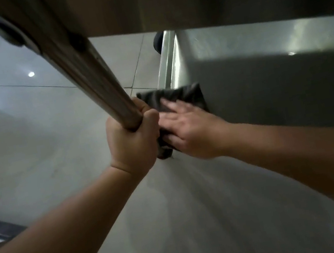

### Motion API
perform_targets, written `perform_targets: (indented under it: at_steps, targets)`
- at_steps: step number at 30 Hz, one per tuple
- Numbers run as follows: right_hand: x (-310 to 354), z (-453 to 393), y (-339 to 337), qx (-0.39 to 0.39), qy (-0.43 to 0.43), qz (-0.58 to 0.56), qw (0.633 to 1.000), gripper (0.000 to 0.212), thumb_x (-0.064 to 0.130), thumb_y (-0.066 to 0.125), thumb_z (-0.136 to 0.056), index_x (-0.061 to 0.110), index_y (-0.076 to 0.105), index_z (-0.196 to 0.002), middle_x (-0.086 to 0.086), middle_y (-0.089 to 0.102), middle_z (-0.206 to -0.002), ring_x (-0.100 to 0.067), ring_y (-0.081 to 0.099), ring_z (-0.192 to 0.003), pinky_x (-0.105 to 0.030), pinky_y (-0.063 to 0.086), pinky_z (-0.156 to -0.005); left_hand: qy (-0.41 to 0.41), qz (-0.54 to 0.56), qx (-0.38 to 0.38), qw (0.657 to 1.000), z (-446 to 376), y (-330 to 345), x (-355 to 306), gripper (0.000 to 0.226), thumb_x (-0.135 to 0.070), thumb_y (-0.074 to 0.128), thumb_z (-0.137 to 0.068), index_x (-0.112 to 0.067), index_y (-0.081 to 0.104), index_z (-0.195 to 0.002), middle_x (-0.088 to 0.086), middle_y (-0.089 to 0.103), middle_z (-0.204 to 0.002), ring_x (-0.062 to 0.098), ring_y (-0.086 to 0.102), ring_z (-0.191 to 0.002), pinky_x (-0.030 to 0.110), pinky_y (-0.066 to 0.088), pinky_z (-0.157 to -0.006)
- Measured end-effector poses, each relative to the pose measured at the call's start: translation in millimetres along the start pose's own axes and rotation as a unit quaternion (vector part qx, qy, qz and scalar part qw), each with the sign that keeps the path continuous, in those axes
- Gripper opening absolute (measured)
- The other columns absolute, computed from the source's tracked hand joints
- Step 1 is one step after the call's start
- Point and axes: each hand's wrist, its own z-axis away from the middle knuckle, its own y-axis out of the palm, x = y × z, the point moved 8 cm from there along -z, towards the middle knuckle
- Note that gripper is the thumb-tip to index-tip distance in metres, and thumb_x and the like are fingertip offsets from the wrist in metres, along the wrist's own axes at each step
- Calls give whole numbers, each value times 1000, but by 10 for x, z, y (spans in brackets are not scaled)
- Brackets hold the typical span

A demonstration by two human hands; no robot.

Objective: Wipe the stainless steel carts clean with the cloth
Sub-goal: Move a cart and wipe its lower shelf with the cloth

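The cloth (181,99), dark and folded, lies flat on the cart's lower shelf (267,91), at the shelf's near corner beside the post (89,73). The right hand (189,129) presses on it with fingers straight and spread. It looks soft and light, likely to bunch, so a flat palm over its middle suits best. The left hand (133,141) is clenched around the post's lower end, just left of the cloth, probably steadying the cart, which may roll.

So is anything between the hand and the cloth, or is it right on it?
Nothing visible is in the way. The right hand lies flat, straight on the dark cloth, pressing it on the cart's lower shelf. The left hand grips the cart post beside it.
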Motion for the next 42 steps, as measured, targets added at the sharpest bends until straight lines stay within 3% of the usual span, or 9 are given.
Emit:
perform_targets:
  at_steps: [4,7,10,15,19,30,34,40,42]
  targets:
    - [-340,-78,-228,41,-38,43,998,56,35,46,-109,41,30,-162,29,14,-165,-1,-2,-154,-1,-22,-105,0,-16,4,1000,64,-27,-13,24,-20,65,-81,-35,60,-64,-4,57,-59,25,55,-57,37,47,-58]
    - [-1144,-585,-696,-44,171,73,981,57,37,36,-112,28,23,-166,8,12,-175,-24,4,-161,-26,-5,-125,-12,-26,1,1000,64,-21,-32,22,-24,64,-79,-38,60,-62,-5,55,-60,31,56,-61,44,50,-60]
    - [-1434,-784,-811,-56,296,53,952,60,45,26,-112,27,16,-168,9,4,-176,-29,-3,-162,-45,-1,-129,-9,-33,7,999,55,2,-64,23,-24,64,-78,-39,59,-61,-8,54,-60,33,56,-61,50,53,-61]
    - [-526,-552,-306,-29,178,11,984,59,41,30,-111,30,15,-167,13,7,-175,-25,-3,-162,-42,-3,-128,-4,-39,1,999,50,-17,-34,23,-21,63,-79,-35,59,-61,-3,54,-58,38,54,-58,55,53,-56]
    - [23,40,117,-14,89,27,996,60,43,27,-110,34,13,-167,18,6,-174,-18,-5,-162,-38,-7,-127,-11,-23,1,1000,59,-11,-57,22,-21,63,-78,-34,61,-61,-5,56,-55,28,53,-53,42,47,-57]
    - [-907,1932,-234,-205,263,89,939,60,42,35,-101,14,56,-150,-4,50,-159,-37,38,-150,-50,31,-122,-62,8,-4,998,110,6,-108,11,-21,63,-73,-27,58,-65,-4,54,-55,21,56,-53,41,54,-61]
    - [-966,1974,-231,-211,330,67,918,62,41,36,-100,13,53,-153,-5,47,-161,-37,33,-153,-50,25,-125,-79,-10,-24,997,143,-5,-92,10,-15,62,-80,-18,56,-74,-6,57,-58,20,60,-57,45,58,-71]
    - [-416,1153,35,-116,194,96,969,61,48,34,-106,25,35,-163,8,28,-171,-28,16,-160,-43,7,-128,-179,-103,-45,977,288,-63,-13,5,-43,69,-79,-38,71,-77,-10,72,-82,18,71,-92,37,57,-85]
    - [-348,974,70,-78,159,94,980,61,49,30,-108,27,25,-166,10,18,-174,-24,7,-162,-42,0,-129,-259,-172,-38,950,404,-113,167,32,-57,74,-76,-36,70,-99,0,71,-108,26,67,-108,43,55,-96]
